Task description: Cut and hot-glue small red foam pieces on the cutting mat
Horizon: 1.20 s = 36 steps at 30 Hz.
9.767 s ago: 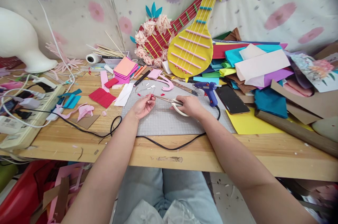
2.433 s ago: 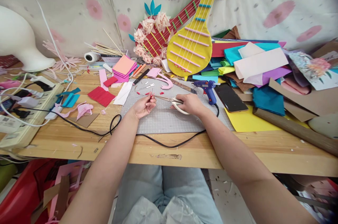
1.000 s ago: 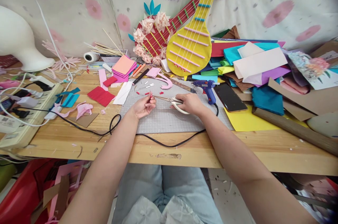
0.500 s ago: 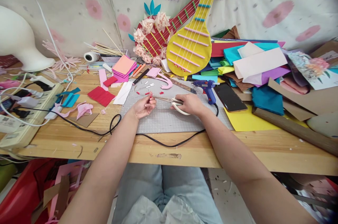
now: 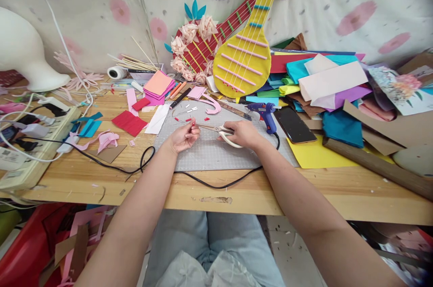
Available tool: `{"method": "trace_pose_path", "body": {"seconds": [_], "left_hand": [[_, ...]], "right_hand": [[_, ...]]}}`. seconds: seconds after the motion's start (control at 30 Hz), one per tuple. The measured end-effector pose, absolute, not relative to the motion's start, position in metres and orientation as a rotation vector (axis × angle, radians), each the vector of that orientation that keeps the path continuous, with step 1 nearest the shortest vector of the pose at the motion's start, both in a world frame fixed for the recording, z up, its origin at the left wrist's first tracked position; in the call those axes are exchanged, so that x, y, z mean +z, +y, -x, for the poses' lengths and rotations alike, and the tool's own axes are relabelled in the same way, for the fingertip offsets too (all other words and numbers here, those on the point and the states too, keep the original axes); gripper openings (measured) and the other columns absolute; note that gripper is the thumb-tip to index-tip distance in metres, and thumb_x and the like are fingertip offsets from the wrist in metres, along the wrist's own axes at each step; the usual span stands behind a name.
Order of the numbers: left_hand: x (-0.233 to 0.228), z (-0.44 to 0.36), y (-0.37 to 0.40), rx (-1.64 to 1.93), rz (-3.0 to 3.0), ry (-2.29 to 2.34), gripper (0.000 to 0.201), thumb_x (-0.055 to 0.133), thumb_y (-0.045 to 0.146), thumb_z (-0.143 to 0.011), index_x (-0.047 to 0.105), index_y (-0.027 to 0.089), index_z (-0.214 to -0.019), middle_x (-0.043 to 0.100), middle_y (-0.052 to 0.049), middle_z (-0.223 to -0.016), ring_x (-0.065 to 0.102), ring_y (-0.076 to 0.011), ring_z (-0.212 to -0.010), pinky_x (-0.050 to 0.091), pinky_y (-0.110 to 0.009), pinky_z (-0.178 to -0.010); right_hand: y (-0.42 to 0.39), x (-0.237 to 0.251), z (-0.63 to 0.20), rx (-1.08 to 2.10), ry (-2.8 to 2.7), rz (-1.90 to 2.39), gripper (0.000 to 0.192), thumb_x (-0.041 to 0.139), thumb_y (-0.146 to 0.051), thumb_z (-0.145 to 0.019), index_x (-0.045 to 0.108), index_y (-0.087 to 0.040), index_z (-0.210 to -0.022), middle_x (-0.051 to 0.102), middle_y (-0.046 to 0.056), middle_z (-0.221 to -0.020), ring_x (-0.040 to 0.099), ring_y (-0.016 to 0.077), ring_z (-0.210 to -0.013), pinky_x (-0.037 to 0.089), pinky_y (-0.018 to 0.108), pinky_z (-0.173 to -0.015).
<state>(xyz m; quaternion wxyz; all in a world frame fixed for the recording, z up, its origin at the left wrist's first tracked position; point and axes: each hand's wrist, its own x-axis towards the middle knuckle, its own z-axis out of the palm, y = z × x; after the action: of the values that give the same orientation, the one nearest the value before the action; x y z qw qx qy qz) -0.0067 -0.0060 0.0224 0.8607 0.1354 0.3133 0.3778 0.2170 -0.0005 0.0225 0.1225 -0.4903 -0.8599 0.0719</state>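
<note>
My right hand [image 5: 242, 133] is closed round the pale handles of a pair of scissors [image 5: 224, 134], whose blades point left. Their tips reach the fingers of my left hand [image 5: 185, 136]. Thumb and fingertips of that hand pinch a small red piece [image 5: 193, 123], mostly covered by the fingers. Both hands are over a grey cutting mat [image 5: 209, 158]. Just beyond the fingers lie tiny red rolls [image 5: 207, 119] and small white pieces [image 5: 192, 109]. A pink curved strip [image 5: 214, 107] rests at the mat's far edge.
A blue glue gun [image 5: 267, 115] stands right of the mat, its black cord [image 5: 216, 186] looping along the front. Beside it lies a phone [image 5: 295, 124]. Behind are a yellow paper lute [image 5: 241, 63] and stacked coloured paper [image 5: 331, 79]. A power strip [image 5: 50, 142] is at left.
</note>
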Motion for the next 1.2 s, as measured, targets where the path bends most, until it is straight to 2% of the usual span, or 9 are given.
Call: {"method": "trace_pose_path", "body": {"seconds": [0.93, 1.2], "left_hand": [[0.0227, 0.0029, -0.0060, 0.865, -0.324, 0.705, 0.034, 0.034, 0.030, -0.089, 0.044, 0.012, -0.062, 0.034, 0.006, -0.057, 0.023, 0.0025, -0.033, 0.044, -0.010, -0.039], [0.0190, 0.0033, -0.0044, 0.905, -0.400, 0.689, 0.035, 0.032, 0.027, -0.090, 0.048, 0.011, -0.064, 0.039, 0.004, -0.057, 0.028, 0.0019, -0.035, 0.051, -0.015, -0.046]], "right_hand": [[0.0013, 0.0228, -0.2185, 0.126, -2.484, 1.455, 0.042, 0.048, -0.062, -0.072, 0.058, -0.021, -0.069, 0.061, 0.002, -0.065, 0.049, 0.0143, -0.060, 0.020, 0.026, -0.053], [0.0018, 0.0247, -0.2210, 0.187, -2.423, 1.556, 0.043, 0.047, -0.062, -0.073, 0.057, -0.020, -0.070, 0.062, 0.003, -0.067, 0.052, 0.0153, -0.063, 0.022, 0.025, -0.053]]}}
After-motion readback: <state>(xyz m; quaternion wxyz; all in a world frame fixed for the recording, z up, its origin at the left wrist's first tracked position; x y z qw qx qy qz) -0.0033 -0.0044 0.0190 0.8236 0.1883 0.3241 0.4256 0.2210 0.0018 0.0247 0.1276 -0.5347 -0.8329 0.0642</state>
